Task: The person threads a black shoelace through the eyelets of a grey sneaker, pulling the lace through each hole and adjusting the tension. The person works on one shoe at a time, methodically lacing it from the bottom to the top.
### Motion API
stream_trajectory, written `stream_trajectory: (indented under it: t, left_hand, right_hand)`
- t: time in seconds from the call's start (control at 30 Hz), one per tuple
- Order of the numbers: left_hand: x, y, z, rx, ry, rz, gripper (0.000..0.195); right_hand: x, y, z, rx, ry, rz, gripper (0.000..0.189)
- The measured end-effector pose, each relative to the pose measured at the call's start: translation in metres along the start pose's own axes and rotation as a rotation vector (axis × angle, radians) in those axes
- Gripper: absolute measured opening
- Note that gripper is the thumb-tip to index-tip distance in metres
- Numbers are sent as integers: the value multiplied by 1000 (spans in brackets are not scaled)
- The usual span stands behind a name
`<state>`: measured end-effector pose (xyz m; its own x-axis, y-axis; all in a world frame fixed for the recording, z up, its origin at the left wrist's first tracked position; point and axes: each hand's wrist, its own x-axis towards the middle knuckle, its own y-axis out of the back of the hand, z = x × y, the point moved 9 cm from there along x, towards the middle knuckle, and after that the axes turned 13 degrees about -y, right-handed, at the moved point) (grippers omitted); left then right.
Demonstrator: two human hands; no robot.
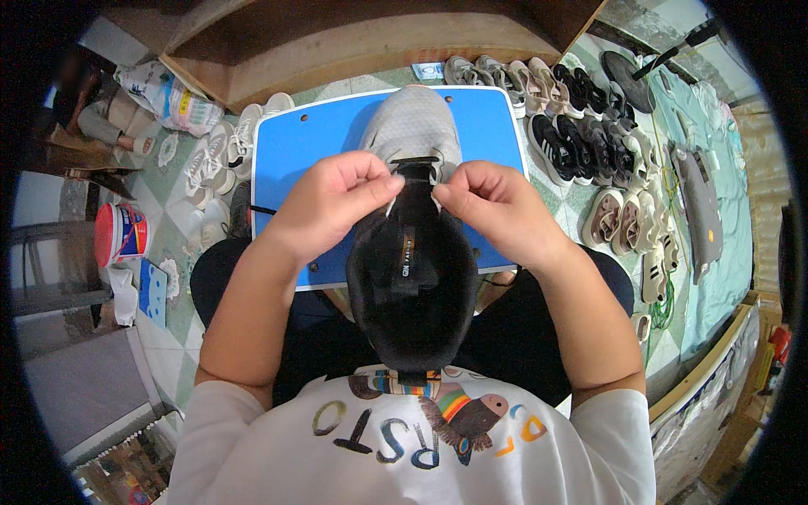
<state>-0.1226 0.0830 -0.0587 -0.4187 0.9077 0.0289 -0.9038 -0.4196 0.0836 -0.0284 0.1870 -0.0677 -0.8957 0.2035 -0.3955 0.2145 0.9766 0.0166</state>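
Note:
A light grey sneaker (410, 120) with a black insole (407, 309) points away from me, its heel towards my shirt. Beneath its front part is a blue board (303, 151) with a white rim. My left hand (344, 202) pinches thumb and finger at the left edge of the shoe's throat. On the opposite edge, my right hand (495, 205) pinches likewise. The fingertips hide whether lace or upper is between them. A black lace (415, 160) crosses the throat just beyond the fingers. Some black cord (262, 209) sticks out left of my left wrist.
Rows of paired shoes (581, 139) stand on the tiled floor at right; more white shoes (218, 151) are at left. A wooden cabinet (379, 63) borders the far side. A bucket (122, 233) stands left. Another person's leg (107, 126) shows at far left.

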Motion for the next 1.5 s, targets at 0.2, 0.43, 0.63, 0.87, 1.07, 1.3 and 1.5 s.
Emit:
stream_trajectory:
  t: [0.2, 0.43, 0.63, 0.87, 1.07, 1.3, 1.5]
  left_hand:
    - [-4, -4, -3, -103, -54, -28, 15]
    - [-6, -2, -7, -205, -152, 39, 15]
    - [-5, 2, -14, -266, -143, 26, 18]
    - [-15, 23, 15, 266, -356, 94, 11]
    - [-41, 33, 63, 1248, -629, 10, 7]
    - [-50, 17, 88, 968, -458, 129, 12]
    - [-23, -73, 120, 446, -705, -28, 18]
  right_hand:
    - [0, -2, 3, 143, -21, -59, 25]
    - [0, -6, 6, 157, -54, -78, 21]
    - [1, -6, 5, 148, 21, -59, 25]
    - [-11, 18, -18, 399, 76, -84, 29]
    - [-30, 38, -41, 578, 253, -215, 28]
    - [-54, 20, -64, 501, 476, -365, 23]
    - [-60, 12, -67, 375, 531, -324, 20]
